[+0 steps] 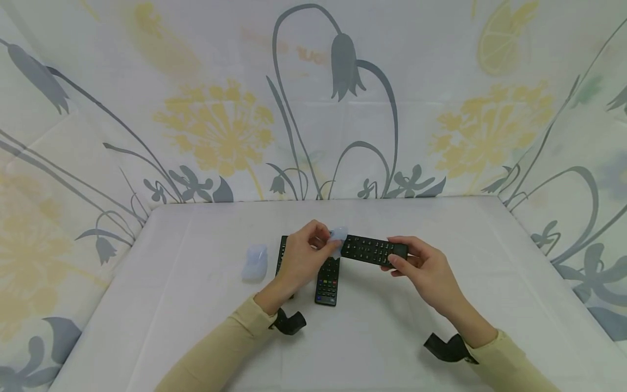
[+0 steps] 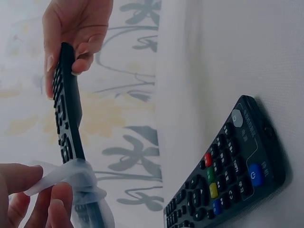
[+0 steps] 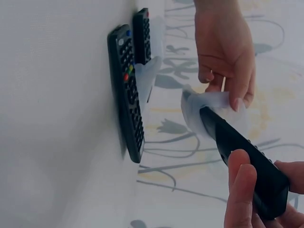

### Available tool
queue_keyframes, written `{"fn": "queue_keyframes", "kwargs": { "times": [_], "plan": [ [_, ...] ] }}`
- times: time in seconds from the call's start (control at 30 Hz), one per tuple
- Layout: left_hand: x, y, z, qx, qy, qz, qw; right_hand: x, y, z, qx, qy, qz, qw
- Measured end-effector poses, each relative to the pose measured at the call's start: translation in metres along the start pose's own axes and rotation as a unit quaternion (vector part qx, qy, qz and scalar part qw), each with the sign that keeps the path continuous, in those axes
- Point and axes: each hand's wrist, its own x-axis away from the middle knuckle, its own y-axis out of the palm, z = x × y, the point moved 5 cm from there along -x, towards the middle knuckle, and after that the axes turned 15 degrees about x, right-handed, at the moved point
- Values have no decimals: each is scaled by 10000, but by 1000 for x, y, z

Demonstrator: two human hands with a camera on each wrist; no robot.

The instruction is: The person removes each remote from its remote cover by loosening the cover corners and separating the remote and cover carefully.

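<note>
Above the table, my right hand (image 1: 423, 269) grips a black remote control (image 1: 369, 249) by one end, thumb on its button face. A thin translucent plastic sleeve (image 2: 78, 178) wraps the remote's other end. My left hand (image 1: 301, 253) pinches the edge of this sleeve between thumb and fingers. Beneath the hands, a second black remote (image 1: 327, 283) with coloured buttons lies face up on the table. Another remote (image 1: 281, 253) lies left of it, mostly hidden behind my left hand and wrist.
A crumpled translucent plastic piece (image 1: 255, 262) lies on the white table (image 1: 196, 283), left of the remotes. Black straps with camera mounts (image 1: 447, 348) hang at both wrists. A flower-patterned cloth (image 1: 313, 109) stands behind the table and along both sides.
</note>
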Motion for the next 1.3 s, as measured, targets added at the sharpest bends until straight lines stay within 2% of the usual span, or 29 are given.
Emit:
{"fn": "queue_keyframes", "kwargs": {
  "times": [0.27, 0.53, 0.7, 0.9, 1.07, 1.3],
  "plan": [
    [-2, -10, -1, 49, -157, 122, 9998, 0, -3, 3, -20, 60, -43, 10000],
    [0, -17, -3, -296, -257, 151, 9991, -1, -4, 7, -102, 137, 4, 9999],
    [-1, -21, -5, -343, -285, 151, 9989, 0, -7, 11, -123, 312, 50, 9994],
    [-1, -24, -4, -226, -437, 175, 9986, -1, -8, 16, -73, 434, 22, 9990],
    [0, -26, -6, -64, -679, 212, 9974, 0, -9, 18, -40, 483, 32, 9988],
    [3, -31, -12, -66, -848, 246, 9961, 1, -10, 20, -66, 541, -30, 9985]
  ]
}}
